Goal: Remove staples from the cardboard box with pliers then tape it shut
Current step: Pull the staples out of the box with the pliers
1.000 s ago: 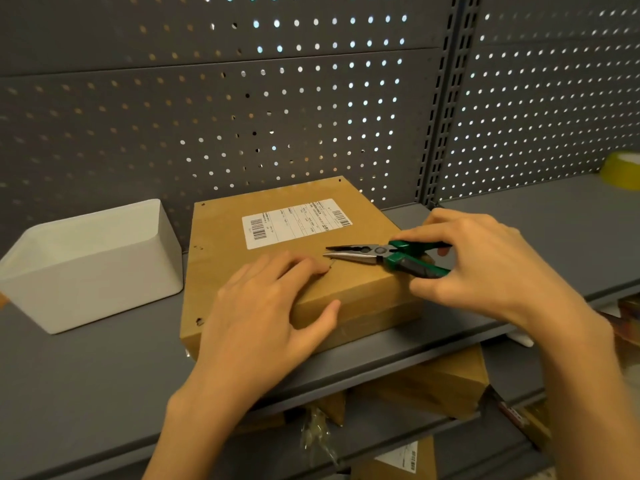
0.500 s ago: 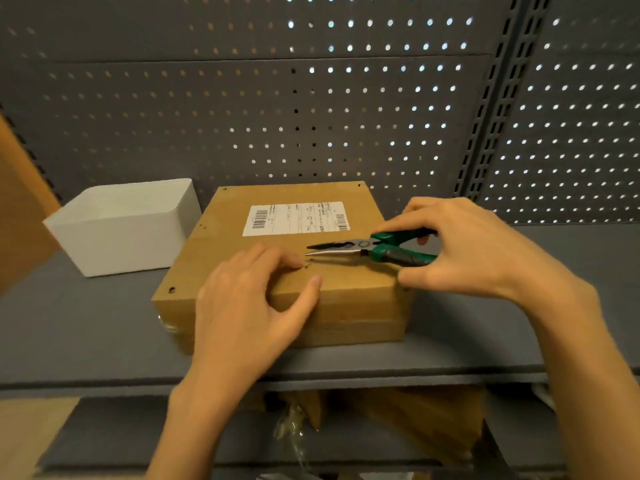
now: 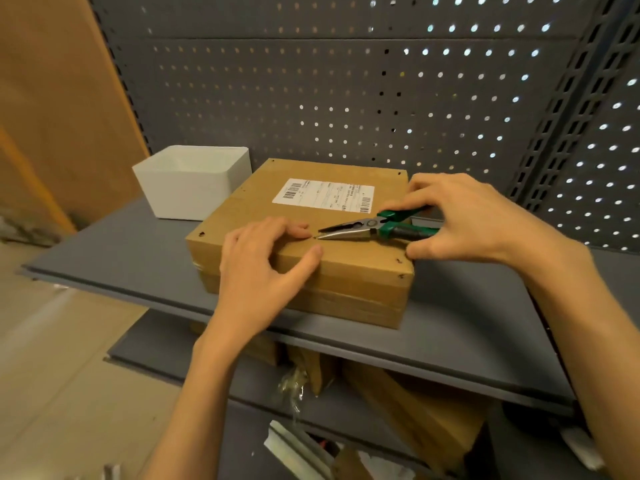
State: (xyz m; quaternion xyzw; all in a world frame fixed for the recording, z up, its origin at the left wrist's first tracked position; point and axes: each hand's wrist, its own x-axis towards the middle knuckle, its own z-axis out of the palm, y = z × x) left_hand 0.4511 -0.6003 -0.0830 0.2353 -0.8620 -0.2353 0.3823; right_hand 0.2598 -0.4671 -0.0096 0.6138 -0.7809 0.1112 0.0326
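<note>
On the grey shelf (image 3: 138,271), the left hand (image 3: 258,271) is still pressing flat on the cardboard box (image 3: 353,268) while the right hand (image 3: 460,220), gripping the pliers (image 3: 367,228), is now bringing their barely parted tips against a staple (image 3: 314,237) beside the left fingertips, probably ready to pull.

a cardboard box (image 3: 346,265) sits on a grey shelf (image 3: 138,271), with a white bin (image 3: 194,181) touching it at its 10 o'clock and a white shipping label (image 3: 323,195) on its top toward 12 o'clock. the left hand (image 3: 258,268) rests flat on the box's near edge, thumb over the front face. from 3 o'clock the right hand (image 3: 474,220) grips the green-handled pliers (image 3: 372,228), whose slightly parted tips point toward 9 o'clock, just beside the left fingertips (image 3: 301,232).
</note>
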